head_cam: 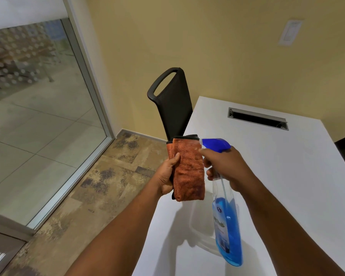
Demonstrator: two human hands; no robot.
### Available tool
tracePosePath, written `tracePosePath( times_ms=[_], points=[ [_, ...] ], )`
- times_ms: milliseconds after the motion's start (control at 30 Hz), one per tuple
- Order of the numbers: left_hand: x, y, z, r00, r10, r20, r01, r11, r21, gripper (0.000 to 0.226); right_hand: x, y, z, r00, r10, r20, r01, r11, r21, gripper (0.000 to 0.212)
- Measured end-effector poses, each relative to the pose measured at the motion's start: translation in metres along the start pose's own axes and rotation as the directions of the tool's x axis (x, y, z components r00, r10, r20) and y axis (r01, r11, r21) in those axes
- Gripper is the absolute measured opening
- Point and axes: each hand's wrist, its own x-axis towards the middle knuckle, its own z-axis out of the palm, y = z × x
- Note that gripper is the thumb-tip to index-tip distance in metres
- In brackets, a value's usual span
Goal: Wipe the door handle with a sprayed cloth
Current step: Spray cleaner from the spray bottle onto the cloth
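Above the near edge of the white counter (267, 176), the left hand (166, 176) holds up a folded rust-orange microfibre cloth (188, 170), nap fuzzy, black trim at top, thumb pressing it against fingers hidden behind. The right hand (227, 166) wraps the neck of a clear spray bottle of blue liquid (228, 226), blue nozzle touching the cloth. No door handle visible; label unreadable.

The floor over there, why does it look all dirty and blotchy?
The floor by the glass wall has dark patches. I cannot tell whether they are stains or the tile pattern. Nothing looks spilled; the cloth and spray bottle are held normally.
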Motion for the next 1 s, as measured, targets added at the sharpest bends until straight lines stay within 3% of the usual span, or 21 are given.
tracePosePath(
  times_ms=[333,433,600,833,1000],
  points=[
    [0.003,0.003,0.0,1.0,0.014,-0.005,-0.014,1.0,-0.015,0.043,-0.013,0.024,-0.009,0.999,0.05,0.015,-0.049,0.999,-0.02,0.035],
    [0.004,0.004,-0.002,1.0,0.016,-0.01,-0.016,0.999,-0.045,0.04,-0.017,0.036,-0.016,0.995,0.099,0.031,-0.1,0.994,0.043,0.022],
    [0.005,0.003,-0.001,1.0,0.011,-0.004,-0.011,0.998,-0.06,0.042,-0.016,0.049,-0.026,0.988,0.147,0.037,-0.151,0.978,0.147,0.018],
    [0.006,-0.002,-0.005,1.0,0.018,0.01,-0.017,0.996,-0.092,0.042,-0.014,0.044,-0.044,0.998,-0.037,-0.046,0.043,0.99,0.133,0.034],
    [0.001,-0.008,-0.01,1.0,0.006,0.022,-0.004,0.996,-0.092,0.044,-0.012,0.038,-0.066,0.963,-0.255,0.085,0.242,0.961,0.137,0.056]
  ],
)
